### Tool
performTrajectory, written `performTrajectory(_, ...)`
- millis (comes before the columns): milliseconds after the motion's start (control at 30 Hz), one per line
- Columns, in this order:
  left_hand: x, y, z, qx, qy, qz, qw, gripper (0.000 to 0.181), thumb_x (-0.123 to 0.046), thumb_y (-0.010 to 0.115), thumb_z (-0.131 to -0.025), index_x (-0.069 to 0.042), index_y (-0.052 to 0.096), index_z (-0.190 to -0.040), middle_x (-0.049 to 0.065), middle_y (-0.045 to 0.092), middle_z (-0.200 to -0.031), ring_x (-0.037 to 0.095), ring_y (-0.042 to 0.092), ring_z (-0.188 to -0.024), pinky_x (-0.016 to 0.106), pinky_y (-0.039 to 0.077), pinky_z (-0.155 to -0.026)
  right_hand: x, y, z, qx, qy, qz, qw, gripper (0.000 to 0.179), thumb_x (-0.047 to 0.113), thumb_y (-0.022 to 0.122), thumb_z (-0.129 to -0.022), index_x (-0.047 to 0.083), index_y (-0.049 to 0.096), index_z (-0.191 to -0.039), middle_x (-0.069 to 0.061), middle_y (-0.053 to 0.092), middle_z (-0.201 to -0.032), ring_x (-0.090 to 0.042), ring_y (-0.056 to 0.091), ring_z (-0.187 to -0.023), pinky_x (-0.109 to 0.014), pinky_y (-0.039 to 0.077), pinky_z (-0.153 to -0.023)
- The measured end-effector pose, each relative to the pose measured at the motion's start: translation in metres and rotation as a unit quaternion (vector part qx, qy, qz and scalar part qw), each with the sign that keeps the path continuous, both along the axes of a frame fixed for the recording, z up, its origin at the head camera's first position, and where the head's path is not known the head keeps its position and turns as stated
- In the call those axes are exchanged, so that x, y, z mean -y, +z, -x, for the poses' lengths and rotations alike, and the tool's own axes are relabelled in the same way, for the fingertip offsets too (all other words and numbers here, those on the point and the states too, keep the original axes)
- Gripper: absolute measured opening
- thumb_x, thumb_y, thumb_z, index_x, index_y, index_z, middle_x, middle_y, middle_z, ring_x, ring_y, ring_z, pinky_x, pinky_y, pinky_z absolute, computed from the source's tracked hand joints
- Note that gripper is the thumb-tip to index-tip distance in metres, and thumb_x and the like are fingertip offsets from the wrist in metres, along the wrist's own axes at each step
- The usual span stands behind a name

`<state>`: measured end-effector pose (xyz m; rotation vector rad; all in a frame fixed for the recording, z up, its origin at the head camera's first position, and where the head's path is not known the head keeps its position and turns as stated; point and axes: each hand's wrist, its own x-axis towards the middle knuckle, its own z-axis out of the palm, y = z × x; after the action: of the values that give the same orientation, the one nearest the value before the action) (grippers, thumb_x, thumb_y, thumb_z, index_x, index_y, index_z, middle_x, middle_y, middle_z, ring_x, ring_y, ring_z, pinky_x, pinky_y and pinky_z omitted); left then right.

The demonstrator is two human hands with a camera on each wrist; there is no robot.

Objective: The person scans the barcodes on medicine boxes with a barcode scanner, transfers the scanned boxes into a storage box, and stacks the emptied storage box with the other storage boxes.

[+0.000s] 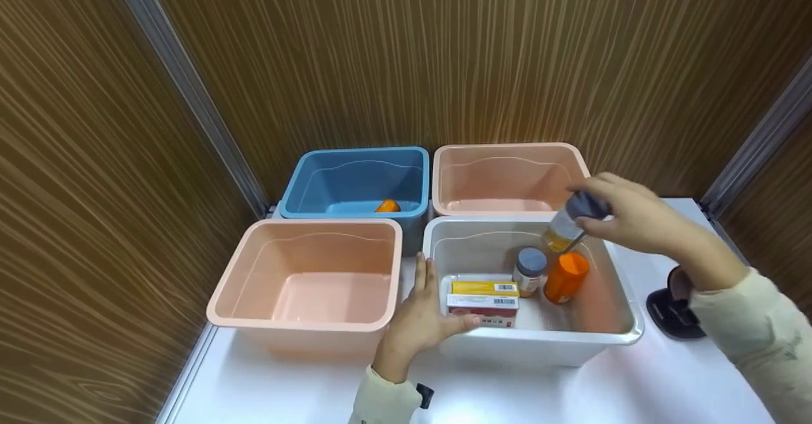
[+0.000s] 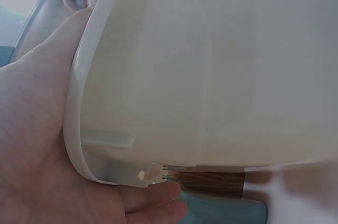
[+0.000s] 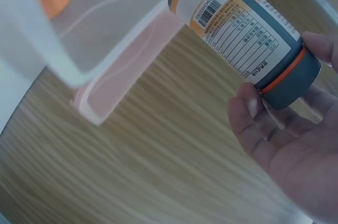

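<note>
My right hand (image 1: 634,218) grips a pill bottle (image 3: 240,34) by its dark grey cap (image 1: 587,205), above the right part of the white bin (image 1: 526,336). Its label carries a barcode and a printed table. Below the bottle in that bin are an orange bottle (image 1: 566,277), a jar with a grey-blue lid (image 1: 530,271), a yellow box (image 1: 484,288) and a red and white box (image 1: 483,310). With straight fingers, my left hand (image 1: 419,322) rests against the white bin's front left corner, thumb over the front rim.
A pink bin (image 1: 304,329) stands left of the white one. Behind are a blue bin (image 1: 355,215), with an orange thing (image 1: 387,205) inside, and another pink bin (image 1: 507,147). A black stand (image 1: 675,313) is at the right. Wood-grain panels (image 1: 380,56) enclose the table.
</note>
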<state>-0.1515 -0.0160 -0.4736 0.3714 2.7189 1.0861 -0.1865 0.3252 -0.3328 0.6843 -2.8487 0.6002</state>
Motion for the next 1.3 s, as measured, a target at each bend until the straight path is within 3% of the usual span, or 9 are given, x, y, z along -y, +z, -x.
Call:
performTrajectory(267,0.000,-0.002,-0.003,0.002,0.004,0.002,1.0000,0.134,-0.075,0.077,-0.069,-0.009,0.008,-0.163,0.006,-0.011,-0.169,0.041,0.027,-0.146,0.057,0.038,-0.108,-0.040,0.007,-0.018,0.007,-0.069,-0.001,0.9976,0.046,0.020,0.073,-0.093,0.010,0.057,-0.136,-0.019,0.059,-0.113,-0.037,0.060,-0.093,-0.051,0.053,-0.069)
performTrajectory(400,0.000,-0.006,-0.005,0.008,0.005,0.004,0.9999,0.131,-0.070,0.078,-0.072,-0.008,0.008,-0.163,0.008,-0.009,-0.169,0.043,0.030,-0.144,0.059,0.038,-0.107,-0.058,0.000,-0.024,0.032,-0.123,-0.017,0.9917,0.050,0.022,0.071,-0.095,0.008,0.054,-0.139,-0.026,0.055,-0.118,-0.046,0.058,-0.096,-0.056,0.054,-0.069)
performTrajectory(533,0.000,-0.005,-0.004,0.019,0.007,0.004,0.9998,0.131,-0.070,0.079,-0.071,-0.011,0.006,-0.163,0.006,-0.010,-0.169,0.041,0.030,-0.145,0.058,0.037,-0.108,-0.076,-0.013,-0.025,0.060,-0.152,-0.022,0.9864,0.053,0.018,0.070,-0.093,0.005,0.050,-0.141,-0.032,0.050,-0.122,-0.056,0.054,-0.102,-0.064,0.052,-0.072)
performTrajectory(867,-0.003,-0.001,0.001,0.020,0.004,-0.010,0.9997,0.132,-0.069,0.081,-0.071,-0.013,0.005,-0.163,0.003,-0.014,-0.168,0.038,0.028,-0.146,0.055,0.037,-0.110,-0.109,-0.057,-0.025,0.098,-0.137,-0.041,0.9848,0.049,0.013,0.069,-0.088,0.006,0.056,-0.135,-0.035,0.048,-0.121,-0.057,0.054,-0.100,-0.066,0.049,-0.070)
performTrajectory(1000,-0.004,0.000,0.000,0.016,0.004,-0.007,0.9998,0.133,-0.070,0.080,-0.070,-0.011,0.006,-0.163,0.002,-0.015,-0.168,0.039,0.032,-0.145,0.054,0.039,-0.108,-0.114,-0.072,-0.027,0.124,-0.139,-0.046,0.9815,0.039,0.020,0.069,-0.092,0.006,0.060,-0.127,-0.038,0.048,-0.120,-0.057,0.055,-0.098,-0.063,0.052,-0.067)
performTrajectory(1167,-0.004,0.000,0.001,0.019,0.014,0.001,0.9997,0.132,-0.069,0.080,-0.070,-0.013,0.006,-0.164,-0.001,-0.015,-0.168,0.038,0.033,-0.144,0.055,0.039,-0.108,-0.114,-0.082,-0.024,0.133,-0.130,-0.051,0.9811,0.035,0.041,0.064,-0.099,0.010,0.063,-0.115,-0.030,0.057,-0.110,-0.045,0.059,-0.093,-0.055,0.052,-0.066)
performTrajectory(1300,-0.003,-0.001,0.001,0.013,0.011,0.000,0.9998,0.132,-0.070,0.080,-0.071,-0.012,0.006,-0.163,0.003,-0.013,-0.168,0.039,0.031,-0.145,0.056,0.038,-0.108,-0.114,-0.089,-0.026,0.129,-0.119,-0.053,0.9831,0.029,0.035,0.066,-0.099,0.010,0.063,-0.113,-0.024,0.061,-0.105,-0.040,0.061,-0.091,-0.051,0.053,-0.065)
